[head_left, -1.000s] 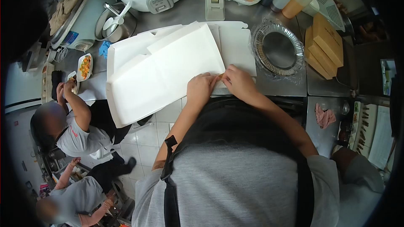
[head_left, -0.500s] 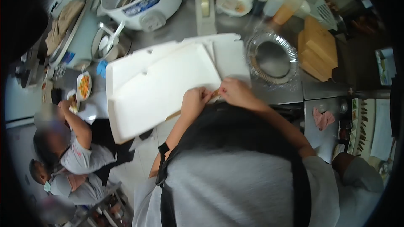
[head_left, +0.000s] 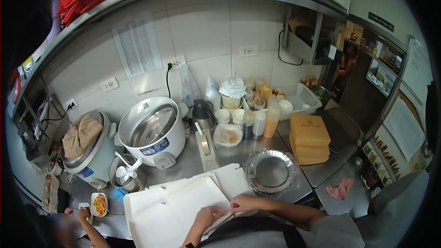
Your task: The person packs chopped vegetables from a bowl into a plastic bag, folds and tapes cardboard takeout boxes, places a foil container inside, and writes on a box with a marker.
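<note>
White cardboard sheets (head_left: 183, 206), folded like box parts, lie on the steel counter at the bottom centre. At their right edge my left hand (head_left: 210, 215) is closed, its fingers drawn together at the cardboard's edge and slightly blurred. Close beside it, my right hand (head_left: 240, 204) pinches at the same edge. What the fingertips hold is too small to make out. Behind the cardboard stands a tape dispenser (head_left: 207, 156). A foil tray in clear plastic (head_left: 271, 171) is to the right of the hands.
A large white rice cooker (head_left: 154, 133) and a pot with ladles (head_left: 127, 174) stand at the left. Sauce bottles (head_left: 272, 121) are behind; brown boxes (head_left: 310, 133) and a pink cloth (head_left: 340, 189) sit right. A co-worker (head_left: 64, 229) is at lower left, by a food dish (head_left: 98, 204).
The view has tilted up, showing the wall and shelf, so the counter and hands appear lower. Both hands remain close together at the cardboard's edge.
</note>
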Available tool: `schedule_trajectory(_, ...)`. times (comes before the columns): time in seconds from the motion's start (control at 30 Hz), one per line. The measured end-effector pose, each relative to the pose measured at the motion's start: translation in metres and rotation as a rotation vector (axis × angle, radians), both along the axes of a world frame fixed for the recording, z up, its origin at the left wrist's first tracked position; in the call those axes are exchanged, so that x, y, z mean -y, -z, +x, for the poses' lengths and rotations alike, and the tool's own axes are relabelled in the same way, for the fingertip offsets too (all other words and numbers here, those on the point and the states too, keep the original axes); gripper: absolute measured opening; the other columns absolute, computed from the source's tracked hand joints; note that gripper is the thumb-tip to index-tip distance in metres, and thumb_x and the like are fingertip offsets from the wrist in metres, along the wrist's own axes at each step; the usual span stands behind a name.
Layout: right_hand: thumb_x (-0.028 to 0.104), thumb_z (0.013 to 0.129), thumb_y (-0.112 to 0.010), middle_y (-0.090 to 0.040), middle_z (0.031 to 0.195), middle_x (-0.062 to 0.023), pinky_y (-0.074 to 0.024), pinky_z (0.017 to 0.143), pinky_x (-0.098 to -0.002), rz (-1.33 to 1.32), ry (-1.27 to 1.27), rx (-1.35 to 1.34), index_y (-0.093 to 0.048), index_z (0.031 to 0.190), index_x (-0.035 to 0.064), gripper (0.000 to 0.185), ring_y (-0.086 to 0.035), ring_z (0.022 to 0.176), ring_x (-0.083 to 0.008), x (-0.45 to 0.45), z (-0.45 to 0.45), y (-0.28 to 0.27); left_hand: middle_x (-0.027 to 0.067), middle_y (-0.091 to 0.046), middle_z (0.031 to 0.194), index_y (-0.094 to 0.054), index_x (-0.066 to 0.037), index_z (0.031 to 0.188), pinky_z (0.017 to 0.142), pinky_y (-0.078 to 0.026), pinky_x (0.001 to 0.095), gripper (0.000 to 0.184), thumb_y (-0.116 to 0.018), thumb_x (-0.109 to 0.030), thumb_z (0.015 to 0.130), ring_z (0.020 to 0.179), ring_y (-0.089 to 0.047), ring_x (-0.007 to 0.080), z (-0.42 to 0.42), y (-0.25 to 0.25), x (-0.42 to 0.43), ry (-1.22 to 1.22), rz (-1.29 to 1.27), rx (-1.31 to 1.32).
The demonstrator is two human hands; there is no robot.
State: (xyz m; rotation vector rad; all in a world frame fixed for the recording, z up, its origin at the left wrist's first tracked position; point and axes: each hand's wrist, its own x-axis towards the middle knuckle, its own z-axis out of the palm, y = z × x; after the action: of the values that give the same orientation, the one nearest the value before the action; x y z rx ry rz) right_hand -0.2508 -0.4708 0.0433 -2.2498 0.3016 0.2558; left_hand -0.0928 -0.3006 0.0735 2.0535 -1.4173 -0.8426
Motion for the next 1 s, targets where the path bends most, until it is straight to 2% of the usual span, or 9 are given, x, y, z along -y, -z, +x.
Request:
schedule_trajectory(0.1,0.035,0.079,-0.07,-0.064,0.094,-0.0105,-0.0486,0.075,-0.0342,-0.11,0.047,0.091,-0.057,0.115,0.009,0.046,-0.063,0.086,-0.0238,0.008,0.022,-0.021,0.0157,-0.061,0.107,-0.061,-0.008,0.113,0.084,-0.047,0.0432,0.053,-0.078,-0.035,0.071,0.096,-0.057,0.0359,0.035,-0.005,0.022,-0.154,-0.465,0.397)
schedule_trajectory(0.17,0.036,0.078,-0.072,-0.062,0.097,-0.0126,-0.048,0.078,-0.035,-0.161,0.11,0.252,-0.048,0.126,0.0085,0.06,-0.062,0.089,-0.0267,0.014,0.047,-0.016,0.015,-0.059,0.108,-0.058,-0.008,0.118,0.084,-0.047,0.0428,0.055,-0.077,-0.029,0.071,0.096,-0.057,0.0349,0.063,0.007,0.042,-0.234,-0.519,0.626)
schedule_trajectory(0.27,0.033,0.076,-0.074,-0.06,0.101,-0.0149,-0.0484,0.082,-0.0372,-0.031,0.199,0.263,-0.041,0.133,0.007,0.071,-0.062,0.089,-0.0304,0.03,0.085,0.016,0.014,-0.059,0.102,-0.059,-0.009,0.117,0.082,-0.047,0.0416,0.051,-0.076,-0.025,0.071,0.095,-0.057,0.0336,0.093,0.049,0.057,-0.195,-0.318,0.435)
schedule_trajectory(0.37,0.028,0.073,-0.076,-0.057,0.109,-0.0171,-0.0473,0.089,-0.0397,0.016,0.293,0.184,-0.037,0.138,0.0084,0.078,-0.06,0.098,-0.0322,0.031,0.107,0.027,0.0133,-0.058,0.098,-0.063,-0.01,0.113,0.081,-0.047,0.041,0.045,-0.076,-0.023,0.071,0.095,-0.058,0.0323,0.088,0.035,0.06,-0.167,-0.26,0.408)
schedule_trajectory(0.47,0.021,0.07,-0.077,-0.053,0.119,-0.0192,-0.0456,0.093,-0.0414,-0.198,0.33,0.323,-0.036,0.138,0.0092,0.081,-0.056,0.108,-0.0326,0.028,0.114,0.044,0.0119,-0.058,0.096,-0.066,-0.012,0.107,0.08,-0.048,0.0397,0.035,-0.074,-0.02,0.073,0.095,-0.058,0.0307,0.087,0.034,0.06,-0.164,-0.294,0.367)
schedule_trajectory(0.57,0.014,0.068,-0.076,-0.052,0.121,-0.0196,-0.0439,0.095,-0.0428,-0.152,0.453,0.257,-0.035,0.139,0.0103,0.082,-0.052,0.113,-0.0343,0.029,0.115,0.048,0.0111,-0.058,0.091,-0.068,-0.012,0.101,0.075,-0.049,0.0403,0.025,-0.07,-0.016,0.077,0.09,-0.06,0.0296,0.091,0.041,0.065,-0.152,-0.307,0.294)
schedule_trajectory(0.73,0.009,0.072,-0.068,-0.055,0.121,-0.0207,-0.0451,0.092,-0.0436,-0.13,0.422,0.462,-0.038,0.138,0.0135,0.072,-0.055,0.11,-0.0358,0.031,0.117,0.048,0.0132,-0.062,0.089,-0.067,-0.011,0.096,0.07,-0.049,0.0421,0.016,-0.065,-0.016,0.08,0.079,-0.063,0.0317,0.098,0.045,0.081,-0.111,-0.353,0.293)
schedule_trajectory(0.8,0.006,0.073,-0.064,-0.061,0.115,-0.0198,-0.0471,0.088,-0.0441,0.011,0.438,0.215,-0.043,0.135,0.0148,0.066,-0.059,0.104,-0.0366,0.033,0.117,0.034,0.0143,-0.064,0.089,-0.067,-0.009,0.094,0.07,-0.049,0.0423,0.015,-0.065,-0.016,0.081,0.079,-0.063,0.0327,0.097,0.051,0.088,-0.091,-0.342,0.28)
schedule_trajectory(1.0,0.005,0.073,-0.062,-0.065,0.105,-0.0165,-0.0492,0.082,-0.0436,0.071,0.503,0.378,-0.052,0.125,0.0119,0.054,-0.063,0.098,-0.0336,0.035,0.124,0.037,0.0165,-0.067,0.083,-0.065,-0.005,0.092,0.068,-0.048,0.0367,0.017,-0.065,-0.018,0.082,0.074,-0.064,0.0336,0.09,0.031,0.095,-0.109,-0.298,0.201)
